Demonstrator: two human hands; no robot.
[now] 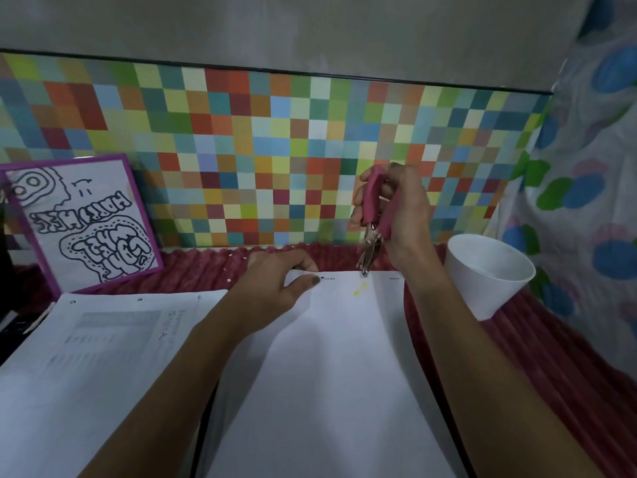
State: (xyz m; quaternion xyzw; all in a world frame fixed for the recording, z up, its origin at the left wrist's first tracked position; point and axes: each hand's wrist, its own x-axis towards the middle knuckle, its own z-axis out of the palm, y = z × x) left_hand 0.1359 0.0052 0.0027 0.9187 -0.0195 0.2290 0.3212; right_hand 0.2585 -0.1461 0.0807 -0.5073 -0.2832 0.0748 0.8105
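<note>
A white sheet of paper [331, 367] lies in front of me on a dark red ribbed cloth [537, 343]. My right hand [403, 208] grips a pink-handled hole punch [374, 215], held upright with its metal jaws pointing down at the sheet's far edge. My left hand [275, 281] rests on the far left corner of the sheet, thumb flat on the paper beside a small punched hole. A yellow mark [360, 288] shows on the sheet near the punch's tip.
A stack of printed sheets [89, 367] with punched holes lies to the left. A purple-framed drawing [82, 222] leans on the colourful checkered wall at back left. A white cup [486, 274] stands at right, beside a dotted curtain [593, 188].
</note>
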